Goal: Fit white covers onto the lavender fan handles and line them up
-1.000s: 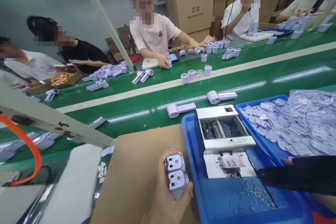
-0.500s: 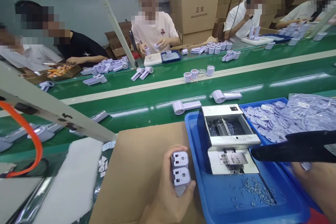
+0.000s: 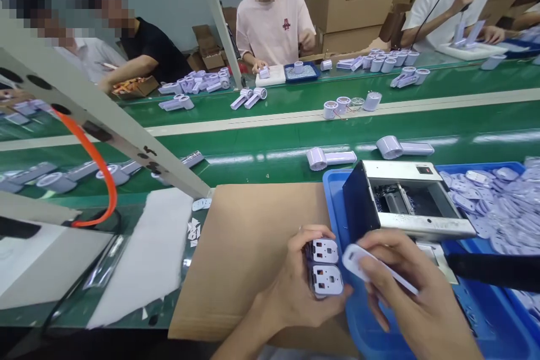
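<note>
My left hand is closed around two pale lavender plastic housings held side by side, their flat ends with small square cutouts facing up. Close by on the right, my right hand pinches a flat oval plastic cover between thumb and fingers. A narrow gap separates the cover from the housings. Behind my right hand stands a screw feeder in a blue tray; the hand hides part of its front. Under my left hand lies a sheet of cardboard.
More oval covers fill a second blue tray at right. A dark elongated object juts in from the right edge. Housings with round heads lie on the green conveyor. Several co-workers sit opposite. A slanted metal post stands left.
My right hand has come from the far right to beside my left hand, bringing an oval cover. The view has swung right-to-left, so the scene sits further right; my left hand keeps its hold.
</note>
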Action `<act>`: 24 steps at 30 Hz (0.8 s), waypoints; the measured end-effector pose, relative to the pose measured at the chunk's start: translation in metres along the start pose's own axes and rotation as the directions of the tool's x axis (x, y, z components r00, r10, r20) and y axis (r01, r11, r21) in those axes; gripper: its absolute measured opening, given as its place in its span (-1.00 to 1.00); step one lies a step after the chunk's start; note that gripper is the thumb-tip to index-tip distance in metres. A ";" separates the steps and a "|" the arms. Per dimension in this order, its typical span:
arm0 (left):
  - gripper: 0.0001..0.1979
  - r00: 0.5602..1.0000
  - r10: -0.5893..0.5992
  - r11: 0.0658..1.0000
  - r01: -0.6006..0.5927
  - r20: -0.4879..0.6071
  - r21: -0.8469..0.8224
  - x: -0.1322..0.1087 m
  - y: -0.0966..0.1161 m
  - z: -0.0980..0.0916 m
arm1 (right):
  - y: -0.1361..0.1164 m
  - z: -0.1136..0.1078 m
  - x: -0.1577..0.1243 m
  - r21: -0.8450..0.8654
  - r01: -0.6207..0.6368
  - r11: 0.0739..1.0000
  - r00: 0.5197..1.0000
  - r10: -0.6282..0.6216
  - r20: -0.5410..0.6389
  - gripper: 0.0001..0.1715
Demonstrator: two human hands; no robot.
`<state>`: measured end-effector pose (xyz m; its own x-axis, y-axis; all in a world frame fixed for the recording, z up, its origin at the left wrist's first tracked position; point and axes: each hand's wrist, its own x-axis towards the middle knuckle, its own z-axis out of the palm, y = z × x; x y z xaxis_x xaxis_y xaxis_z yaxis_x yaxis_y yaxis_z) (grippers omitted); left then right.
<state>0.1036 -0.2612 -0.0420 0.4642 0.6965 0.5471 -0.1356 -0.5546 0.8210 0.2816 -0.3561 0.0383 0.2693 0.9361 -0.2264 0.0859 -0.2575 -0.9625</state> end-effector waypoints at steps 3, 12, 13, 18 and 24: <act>0.27 1.000 0.011 1.000 -0.011 0.002 0.024 -0.005 -0.005 0.000 | -0.010 0.015 0.035 -0.016 0.182 0.983 0.981 -0.181 0.068 -0.38; 0.42 0.995 0.102 0.992 -0.103 0.008 0.069 -0.004 -0.009 0.010 | -0.021 0.009 0.052 0.037 0.125 0.991 0.941 -0.131 0.314 -0.48; 0.40 0.995 0.099 0.993 -0.099 0.010 0.062 -0.003 -0.010 0.011 | -0.022 0.006 0.052 0.065 0.100 0.993 0.933 -0.116 0.341 -0.45; 0.29 0.996 0.086 0.991 -0.086 0.009 0.100 -0.001 -0.012 0.010 | -0.015 0.001 0.050 0.080 0.109 0.991 0.952 -0.127 0.278 -0.43; 0.04 0.993 0.107 0.985 -0.112 0.046 0.129 0.005 -0.008 0.005 | 0.004 0.013 0.043 0.177 0.237 0.955 0.958 -0.261 0.123 -0.53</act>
<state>0.1111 -0.2553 -0.0468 0.4865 0.6115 0.6240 -0.0724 -0.6835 0.7263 0.2812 -0.3138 0.0233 0.1173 0.9930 0.0157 -0.0240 0.0186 -0.9995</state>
